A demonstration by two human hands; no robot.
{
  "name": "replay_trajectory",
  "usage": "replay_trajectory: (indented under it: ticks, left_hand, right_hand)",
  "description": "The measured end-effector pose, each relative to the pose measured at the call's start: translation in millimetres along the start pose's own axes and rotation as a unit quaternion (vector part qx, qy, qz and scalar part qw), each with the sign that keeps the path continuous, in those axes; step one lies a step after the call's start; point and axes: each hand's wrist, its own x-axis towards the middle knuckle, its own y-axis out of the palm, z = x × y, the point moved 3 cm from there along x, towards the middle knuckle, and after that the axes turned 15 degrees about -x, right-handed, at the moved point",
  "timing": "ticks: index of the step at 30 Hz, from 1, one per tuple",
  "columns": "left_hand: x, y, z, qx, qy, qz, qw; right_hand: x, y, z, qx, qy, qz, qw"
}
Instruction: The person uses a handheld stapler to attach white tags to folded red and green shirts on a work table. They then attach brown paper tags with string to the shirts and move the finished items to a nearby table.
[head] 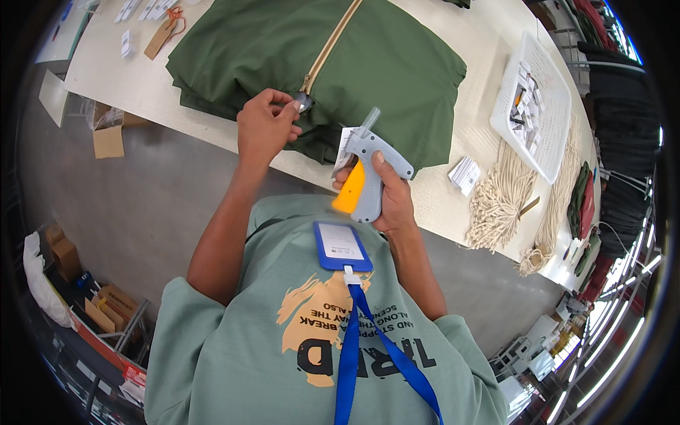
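Observation:
A dark green garment (393, 69) with a tan zipper (332, 48) lies folded on the white table. At the zipper's lower end, the fingers of my left hand (267, 125) pinch a small dark, shiny piece (304, 102) at the garment's edge. My right hand (397, 199) is closed round the grey handle of a tagging gun (372, 164) with a yellow trigger and a strip of clear fasteners on top. A white paper tag (344, 151) with print sits at the gun's front, beside my right fingers; how it is held is partly hidden.
On the right stand a white plastic basket (555, 106) of tags, a small stack of white tags (465, 174) and bundles of cream cord (502, 204). A brown tag (160, 38) with orange string lies at the upper left. Cardboard boxes (109, 141) are on the floor beyond the table edge.

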Motion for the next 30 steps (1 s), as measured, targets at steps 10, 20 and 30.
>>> replay_trajectory:
  ticks: [10,20,30]
  left_hand:
    - [10,1,17,0.011,0.125,0.013,0.992]
    - [17,3,9,-0.05,-0.039,0.051,0.997]
    - [28,2,19,-0.091,-0.088,0.064,0.99]
  right_hand:
    - [1,-7,-11,0.051,0.064,0.019,0.996]
    - [5,-9,-2,-0.008,0.042,0.013,0.999]
    - [8,-12,-1,-0.014,0.047,0.018,0.999]
